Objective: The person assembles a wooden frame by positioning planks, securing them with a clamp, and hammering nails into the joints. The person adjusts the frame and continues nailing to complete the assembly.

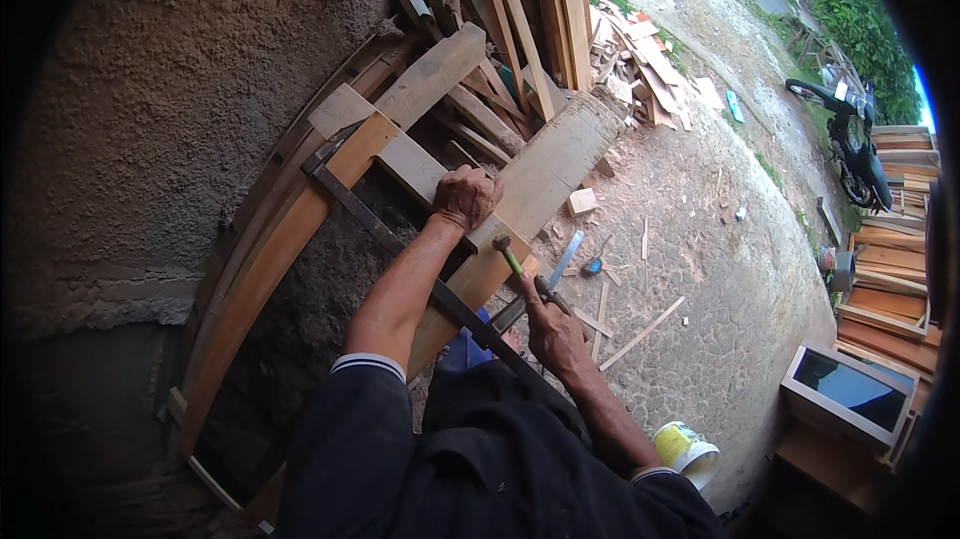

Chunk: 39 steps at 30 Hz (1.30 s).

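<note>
A long wooden frame (272, 239) stands before me, propped over wooden beams. Across it lies a dark metal bar clamp (400, 259), one jaw at the frame's far left corner and the other end near my right arm. My left hand (468, 197) is closed and rests on the frame's pale crosspiece (412, 164); what its fingers hold, if anything, is hidden. My right hand (557, 337) is closed round a hammer (513, 259) with a green shaft, index finger along it. The hammer's head lies close over the frame's near right corner, beside the clamp's screw end.
A thick beam (560, 159) supports the work. Boards (560, 19) lean at the back, by a heap of offcuts (640, 54). A blue tape measure (594, 266) and wood strips lie on the ground. Right are a bucket (688, 451), stacked planks (890, 279) and a motorcycle (855, 144).
</note>
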### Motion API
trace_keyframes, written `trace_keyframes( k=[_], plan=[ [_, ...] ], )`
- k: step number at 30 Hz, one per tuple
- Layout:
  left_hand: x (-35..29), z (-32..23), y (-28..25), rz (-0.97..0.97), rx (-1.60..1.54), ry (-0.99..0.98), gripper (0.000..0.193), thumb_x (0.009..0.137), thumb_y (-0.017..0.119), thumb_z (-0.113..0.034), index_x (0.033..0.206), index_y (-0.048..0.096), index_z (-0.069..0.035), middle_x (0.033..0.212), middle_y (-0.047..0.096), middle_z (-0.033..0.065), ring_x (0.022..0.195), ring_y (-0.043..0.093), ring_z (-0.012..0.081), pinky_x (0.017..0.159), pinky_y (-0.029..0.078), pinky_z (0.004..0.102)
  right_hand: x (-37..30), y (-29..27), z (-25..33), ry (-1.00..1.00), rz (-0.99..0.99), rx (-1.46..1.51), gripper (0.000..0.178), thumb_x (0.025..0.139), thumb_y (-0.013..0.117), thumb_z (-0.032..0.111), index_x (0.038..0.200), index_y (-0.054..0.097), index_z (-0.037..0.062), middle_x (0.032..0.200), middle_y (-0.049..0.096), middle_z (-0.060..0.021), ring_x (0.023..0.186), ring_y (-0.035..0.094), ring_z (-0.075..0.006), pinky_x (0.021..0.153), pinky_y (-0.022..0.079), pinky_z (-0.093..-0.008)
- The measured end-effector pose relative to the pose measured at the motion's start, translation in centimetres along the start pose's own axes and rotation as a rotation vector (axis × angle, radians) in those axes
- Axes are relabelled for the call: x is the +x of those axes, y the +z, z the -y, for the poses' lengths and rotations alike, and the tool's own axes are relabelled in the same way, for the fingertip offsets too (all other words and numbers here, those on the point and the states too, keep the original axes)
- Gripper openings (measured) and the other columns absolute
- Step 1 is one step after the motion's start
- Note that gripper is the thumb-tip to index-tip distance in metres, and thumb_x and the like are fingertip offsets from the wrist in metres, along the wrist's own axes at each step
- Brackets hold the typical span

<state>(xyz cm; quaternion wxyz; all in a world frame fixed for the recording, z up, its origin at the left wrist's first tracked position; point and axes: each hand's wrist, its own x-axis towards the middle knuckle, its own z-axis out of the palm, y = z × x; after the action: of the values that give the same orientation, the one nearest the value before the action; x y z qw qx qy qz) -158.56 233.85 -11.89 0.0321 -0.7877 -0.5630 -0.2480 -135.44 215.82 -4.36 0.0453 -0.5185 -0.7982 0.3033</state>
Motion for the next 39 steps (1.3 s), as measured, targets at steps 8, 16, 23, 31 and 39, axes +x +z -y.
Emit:
trace_keyframes(
  k=[8, 16, 23, 31, 39],
  plan=[
    [-0.3, 0.0, 0.3, 0.011, 0.008, -0.009, 0.039, 0.092, 0.066, -0.031, 0.060, 0.065, -0.010, 0.070, 0.065, 0.0097, 0.073, 0.066, 0.0289, 0.066, 0.055, 0.0426, -0.5, -0.1, 0.3, -0.180, -0.294, 0.110, 0.080, 0.090, 0.050, 0.000, 0.162, 0.020, 0.0178, 0.076, 0.057, -0.0226, 0.066, 0.061, -0.0415, 0.060, 0.047, -0.0526],
    [0.0, 0.1, -0.1, 0.057, 0.013, -0.008, 0.036, 0.091, 0.063, -0.031, 0.064, 0.070, -0.009, 0.074, 0.070, 0.0110, 0.074, 0.068, 0.0297, 0.068, 0.056, 0.0433, 0.1, -0.2, -0.4, -0.218, -0.385, 0.134, 0.086, 0.087, 0.058, 0.005, 0.162, 0.022, 0.0262, 0.075, 0.059, -0.0220, 0.064, 0.063, -0.0397, 0.057, 0.049, -0.0530],
    [0.1, 0.1, -0.1, -0.024, -0.039, -0.005, 0.041, 0.092, 0.066, -0.031, 0.058, 0.064, -0.010, 0.069, 0.065, 0.0097, 0.072, 0.066, 0.0297, 0.065, 0.055, 0.0435, 0.0, -0.6, -0.2, -0.019, -0.106, -0.008, 0.084, 0.089, 0.059, 0.009, 0.162, 0.023, 0.0279, 0.076, 0.059, -0.0195, 0.064, 0.063, -0.0392, 0.059, 0.050, -0.0525],
    [-0.4, 0.0, 0.0, 0.006, -0.017, -0.013, 0.039, 0.092, 0.066, -0.032, 0.060, 0.067, -0.010, 0.068, 0.066, 0.0096, 0.072, 0.066, 0.0294, 0.066, 0.056, 0.0432, -0.1, -0.8, -0.1, -0.005, -0.079, -0.017, 0.085, 0.089, 0.058, 0.008, 0.163, 0.022, 0.0294, 0.077, 0.058, -0.0211, 0.064, 0.063, -0.0391, 0.057, 0.050, -0.0519],
    [0.6, 0.3, -0.4, 0.005, 0.017, 0.010, 0.037, 0.091, 0.065, -0.032, 0.062, 0.069, -0.010, 0.070, 0.068, 0.0101, 0.073, 0.068, 0.0292, 0.066, 0.056, 0.0422, 0.2, -1.0, -0.2, 0.000, -0.072, -0.031, 0.084, 0.089, 0.055, 0.005, 0.162, 0.023, 0.0286, 0.075, 0.059, -0.0230, 0.063, 0.064, -0.0403, 0.058, 0.050, -0.0527]
  ],
)
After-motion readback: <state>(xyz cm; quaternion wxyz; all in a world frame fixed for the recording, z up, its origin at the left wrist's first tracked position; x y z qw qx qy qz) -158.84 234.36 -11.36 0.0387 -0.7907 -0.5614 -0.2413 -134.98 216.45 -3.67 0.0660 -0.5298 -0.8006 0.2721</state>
